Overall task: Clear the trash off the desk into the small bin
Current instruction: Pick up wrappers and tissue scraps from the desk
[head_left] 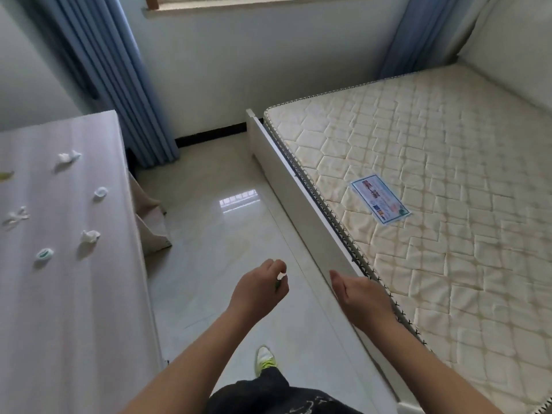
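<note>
The pale wooden desk runs along the left. Several bits of trash lie on it: a crumpled tissue, a small white ring-shaped scrap, a twisted white scrap, another tissue wad, a green-and-white scrap and a yellow-green piece at the left edge. My left hand hovers over the floor right of the desk, fingertips pinched on a thin dark sliver. My right hand is open, palm inward, beside the bed frame. No bin is in view.
A bare quilted mattress on a white bed frame fills the right, with a printed label on it. A tiled floor aisle runs between desk and bed. A beige object leans beside the desk. Blue curtains hang behind.
</note>
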### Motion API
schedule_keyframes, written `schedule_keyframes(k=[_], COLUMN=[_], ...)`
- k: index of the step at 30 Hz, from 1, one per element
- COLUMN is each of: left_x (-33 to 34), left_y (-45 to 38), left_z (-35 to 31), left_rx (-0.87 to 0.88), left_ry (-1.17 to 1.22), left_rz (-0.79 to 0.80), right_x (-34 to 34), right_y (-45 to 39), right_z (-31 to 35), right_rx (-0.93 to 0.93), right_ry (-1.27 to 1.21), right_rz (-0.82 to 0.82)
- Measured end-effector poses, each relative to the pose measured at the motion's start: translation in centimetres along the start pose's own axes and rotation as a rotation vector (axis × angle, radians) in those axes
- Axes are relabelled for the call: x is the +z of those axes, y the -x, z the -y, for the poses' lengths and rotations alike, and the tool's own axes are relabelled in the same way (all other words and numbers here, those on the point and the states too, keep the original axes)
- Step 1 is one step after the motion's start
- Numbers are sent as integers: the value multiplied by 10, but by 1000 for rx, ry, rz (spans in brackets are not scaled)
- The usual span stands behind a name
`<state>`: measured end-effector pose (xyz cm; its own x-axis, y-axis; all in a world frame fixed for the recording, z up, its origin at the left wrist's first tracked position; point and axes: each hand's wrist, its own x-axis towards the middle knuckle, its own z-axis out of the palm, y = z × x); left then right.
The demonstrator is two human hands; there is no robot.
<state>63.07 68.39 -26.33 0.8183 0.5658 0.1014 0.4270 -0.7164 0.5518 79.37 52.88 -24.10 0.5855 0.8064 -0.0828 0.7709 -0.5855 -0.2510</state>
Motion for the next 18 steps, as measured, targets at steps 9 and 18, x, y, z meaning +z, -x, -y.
schedule_keyframes(k=[9, 18], left_x=[-51, -64], left_y=[-68, -140], left_z=[48, 105], left_rx=[-80, -272], left_ry=[-76, -85], left_rz=[-60, -144], right_x=[-8, -12], right_y=[-114, -244], right_z=[40, 70], right_rx=[-145, -281], right_ry=[-203, -326], right_rz=[139, 194])
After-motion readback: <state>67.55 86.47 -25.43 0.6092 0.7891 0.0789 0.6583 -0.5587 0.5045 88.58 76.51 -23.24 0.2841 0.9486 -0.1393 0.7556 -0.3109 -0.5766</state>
